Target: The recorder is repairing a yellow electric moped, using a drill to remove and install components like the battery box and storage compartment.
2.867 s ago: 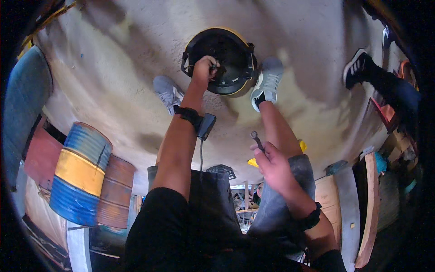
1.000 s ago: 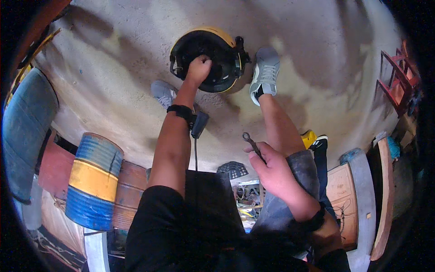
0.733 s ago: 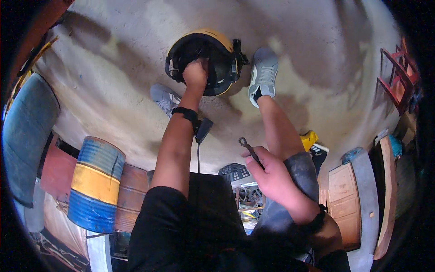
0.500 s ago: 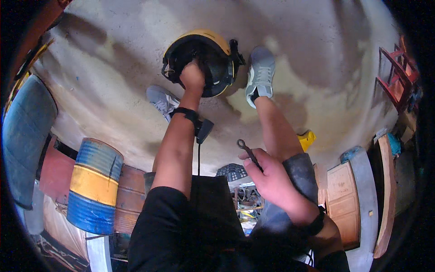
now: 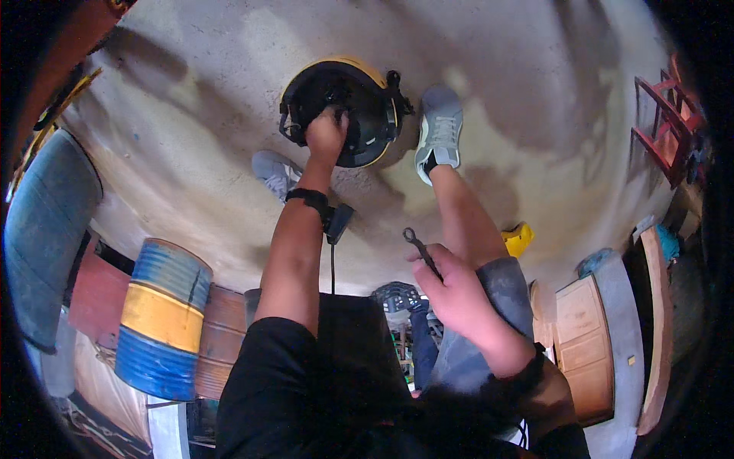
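Observation:
A round thing with a yellow outer shell and a black inside (image 5: 371, 107) lies on the floor in front of me, between my shoes. It has a black fitting on its right side and a metal clip on its left. My left hand (image 5: 326, 136) reaches into it from the near side. Its fingers are curled near a dark knob-like part at the middle; what they grip is hidden. Above my right knee, my right hand (image 5: 453, 284) is closed around a dark ring spanner (image 5: 414, 242), whose ring end points up and away from me.
On the concrete floor are my grey shoes (image 5: 441, 126) and, right of my shin, a yellow object (image 5: 518, 239). A blue and yellow drum (image 5: 162, 321) stands left, a red metal frame (image 5: 665, 126) far right. A wooden door panel (image 5: 582, 344) is at the lower right.
My left hand has shifted slightly inside the round thing, and a dark knob-like part shows more clearly beside its fingers. The spanner stays in my right hand. The whole view has moved a little.

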